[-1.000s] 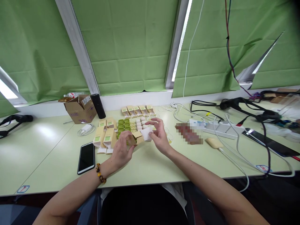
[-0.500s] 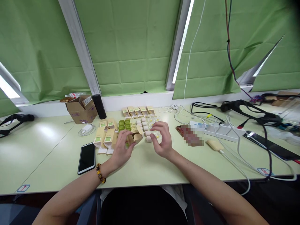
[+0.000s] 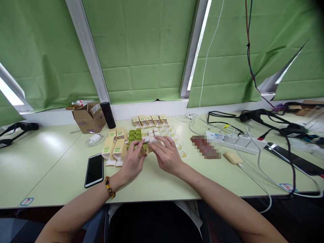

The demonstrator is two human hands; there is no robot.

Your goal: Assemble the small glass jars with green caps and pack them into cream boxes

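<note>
My left hand [image 3: 133, 160] is closed around a small beige cardboard box [image 3: 143, 152], mostly covered by the fingers. My right hand [image 3: 168, 153] meets it from the right, fingers together at its open end. Whitish surfaces [image 3: 153, 139] show at the fingertips; whether they are flaps or loose pieces I cannot tell. Just behind stand green cups [image 3: 135, 134] in rows. Pale pink cylinders [image 3: 152, 131] sit beside them, partly hidden by my right hand. Clear domed pieces with yellow centres [image 3: 180, 145] lie right of that hand. Several beige boxes [image 3: 119, 148] stand left of my left hand.
More beige boxes [image 3: 151, 121] line the back. A black phone [image 3: 94, 170] lies at left, near a charger [image 3: 95, 138], brown carton [image 3: 89, 118] and black cylinder [image 3: 108, 115]. To the right are a power strip [image 3: 240, 143], cream device [image 3: 232, 157] and trailing cables.
My right hand has moved left from beside the pink cylinders to the box, and its fingers have come together. The left hand keeps the box in nearly the same place.
</note>
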